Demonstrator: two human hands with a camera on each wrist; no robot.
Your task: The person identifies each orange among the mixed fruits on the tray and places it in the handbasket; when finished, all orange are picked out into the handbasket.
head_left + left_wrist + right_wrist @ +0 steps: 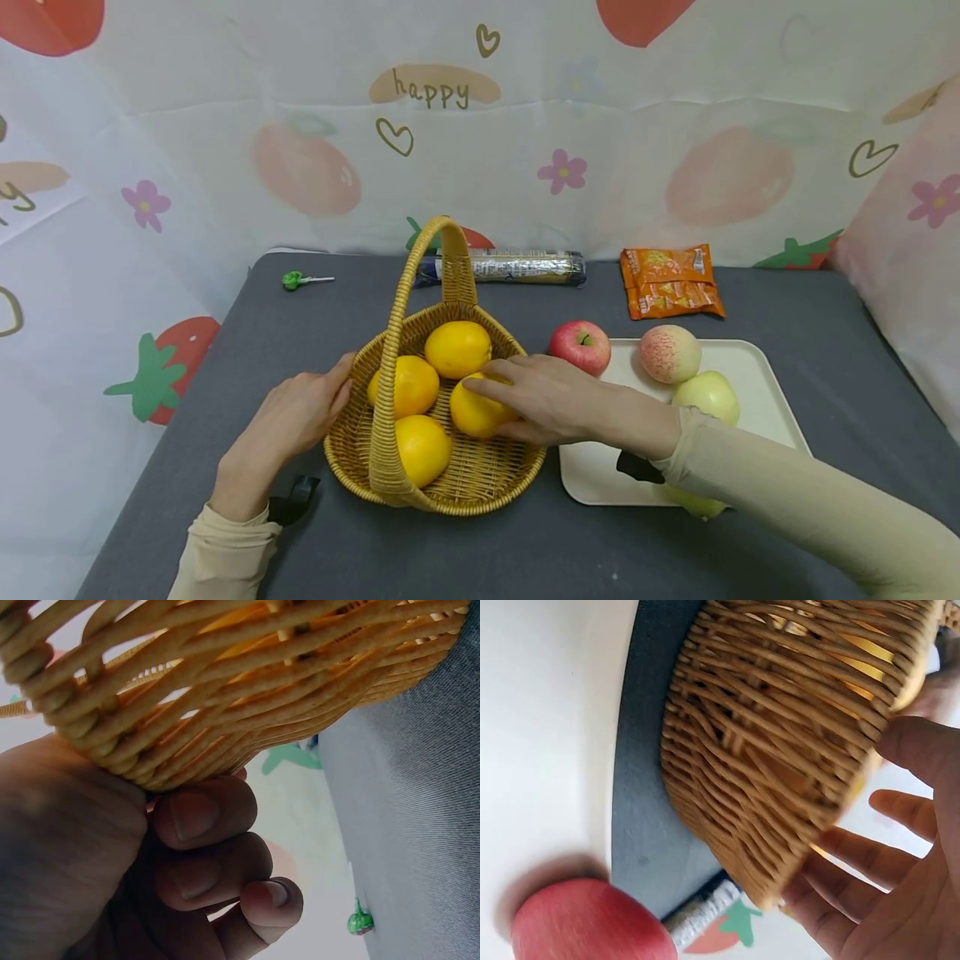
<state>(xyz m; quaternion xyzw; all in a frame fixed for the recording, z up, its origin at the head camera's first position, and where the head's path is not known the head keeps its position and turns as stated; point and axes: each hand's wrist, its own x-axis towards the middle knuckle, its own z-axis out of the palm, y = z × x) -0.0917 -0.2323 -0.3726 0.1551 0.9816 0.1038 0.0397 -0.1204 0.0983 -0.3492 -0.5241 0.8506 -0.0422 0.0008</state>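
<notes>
A wicker basket (480,492) with a tall arched handle stands on the dark tabletop. Several round to oval yellow fruits lie inside, among them one yellow fruit (458,349) at the back and another (422,450) in front. My left hand (300,415) grips the basket's left rim, its fingers curled below the weave in the left wrist view. Reaching over the right rim, my right hand (551,398) holds the rightmost yellow fruit (474,412) between thumb and fingers. In the right wrist view the basket wall hides most of that fruit.
Right of the basket, a cream tray (757,367) bears a peach (670,354) and green fruits (707,396), partly under my right arm. A red apple (581,347) sits by the tray's corner. Behind lie a silvery-blue roll (525,267), an orange packet (670,283) and a green lollipop (292,281).
</notes>
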